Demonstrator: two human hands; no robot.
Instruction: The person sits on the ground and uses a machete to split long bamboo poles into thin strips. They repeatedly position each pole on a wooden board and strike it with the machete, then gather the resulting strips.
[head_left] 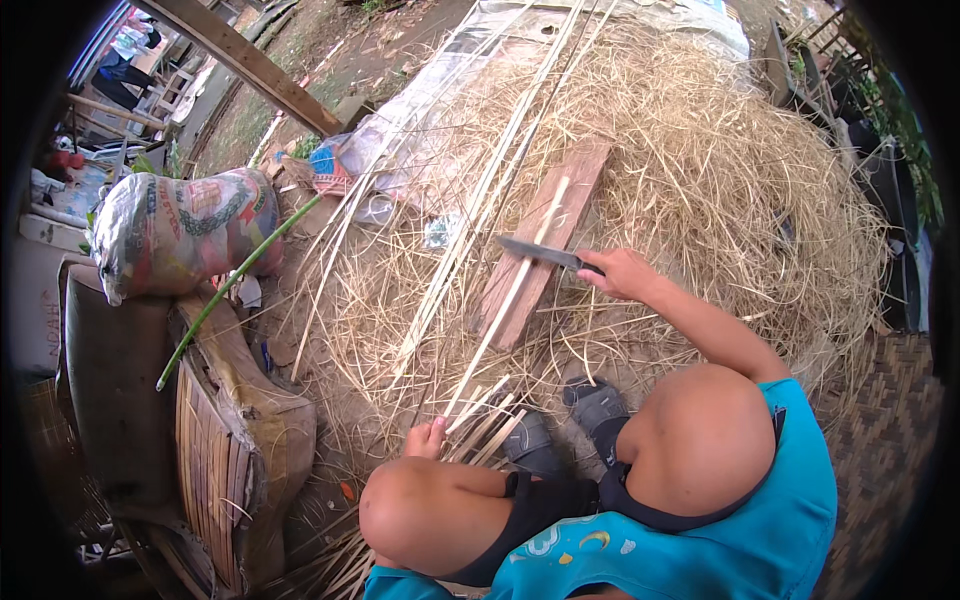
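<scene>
In mid-frame, the right hand (620, 273) grips a knife (540, 252) across 1 pale strip (508, 302) lying along a board (575, 215), apparently for backing; lower centre, the left hand's (427, 438) grip pinches the strip's near end, probably steadying it.

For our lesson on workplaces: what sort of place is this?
Probably an outdoor yard used as a workspace: bare ground, a heap of straw-like shavings, and a knife over a plank.
</scene>
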